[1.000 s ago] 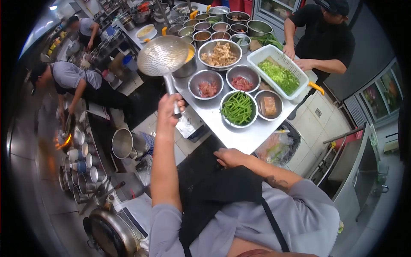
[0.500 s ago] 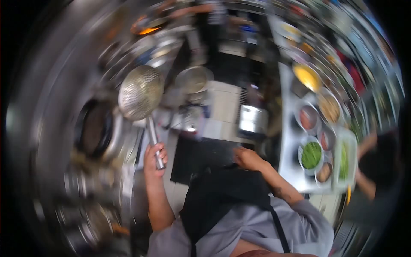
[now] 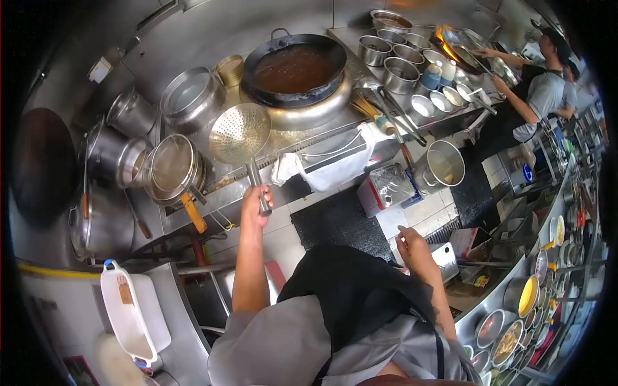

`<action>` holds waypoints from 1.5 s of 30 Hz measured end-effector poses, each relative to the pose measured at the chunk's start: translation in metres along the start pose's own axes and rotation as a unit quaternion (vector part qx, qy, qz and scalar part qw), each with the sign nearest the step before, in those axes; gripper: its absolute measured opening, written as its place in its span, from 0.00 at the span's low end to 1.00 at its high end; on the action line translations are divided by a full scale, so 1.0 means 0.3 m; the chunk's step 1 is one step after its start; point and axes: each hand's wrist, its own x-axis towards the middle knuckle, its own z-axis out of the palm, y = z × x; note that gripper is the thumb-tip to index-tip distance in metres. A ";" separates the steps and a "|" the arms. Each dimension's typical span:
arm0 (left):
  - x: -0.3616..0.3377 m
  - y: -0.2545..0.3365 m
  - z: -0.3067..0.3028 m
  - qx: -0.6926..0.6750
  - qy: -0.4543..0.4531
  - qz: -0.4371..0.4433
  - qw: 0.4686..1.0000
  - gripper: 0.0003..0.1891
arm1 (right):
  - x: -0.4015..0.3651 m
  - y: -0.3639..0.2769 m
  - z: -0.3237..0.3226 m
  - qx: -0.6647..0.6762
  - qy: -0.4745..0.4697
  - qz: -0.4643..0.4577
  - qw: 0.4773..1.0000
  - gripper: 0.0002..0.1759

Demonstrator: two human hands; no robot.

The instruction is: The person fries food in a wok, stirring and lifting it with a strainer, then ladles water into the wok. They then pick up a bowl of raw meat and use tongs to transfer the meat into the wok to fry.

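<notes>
My left hand [image 3: 256,204] is wrapped round the metal handle of a perforated ladle [image 3: 240,133], whose round bowl is raised in front of the stove edge. Behind the ladle, a large black wok [image 3: 295,72] with brown liquid in it sits on a round metal burner ring [image 3: 313,114]. My right hand [image 3: 412,248] is held out over the floor, its fingers partly curled and apart, with nothing seen in it.
Steel pots [image 3: 188,98] and a strainer [image 3: 172,166] stand left of the wok. Beyond it are more pots, bottles [image 3: 432,76] and a co-worker [image 3: 537,96] at a flaming wok. A white tub [image 3: 132,309] is lower left; food bowls [image 3: 508,341] are lower right.
The view has swung left toward the stove, bringing the wok into full view and shifting the food bowls to the lower right. My left hand still holds the ladle; my right hand's fingers look looser.
</notes>
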 end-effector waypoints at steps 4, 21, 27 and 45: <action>0.270 -0.059 -0.198 -0.025 -0.004 -0.045 0.999 0.05 | 0.058 -0.019 0.027 -0.014 -0.032 -0.014 0.999 0.14; 0.340 -0.559 -0.285 0.212 0.027 -0.207 0.955 0.39 | 0.269 0.066 0.134 -0.077 -0.096 -0.011 0.992 0.17; 0.502 -0.697 -0.046 0.515 -0.035 0.006 0.857 0.20 | 0.448 0.137 0.070 -0.122 -0.007 -0.105 0.987 0.17; 0.241 -0.656 -0.158 0.590 -0.127 0.020 0.797 0.18 | 1.221 0.730 -0.111 -0.197 0.010 0.137 0.971 0.14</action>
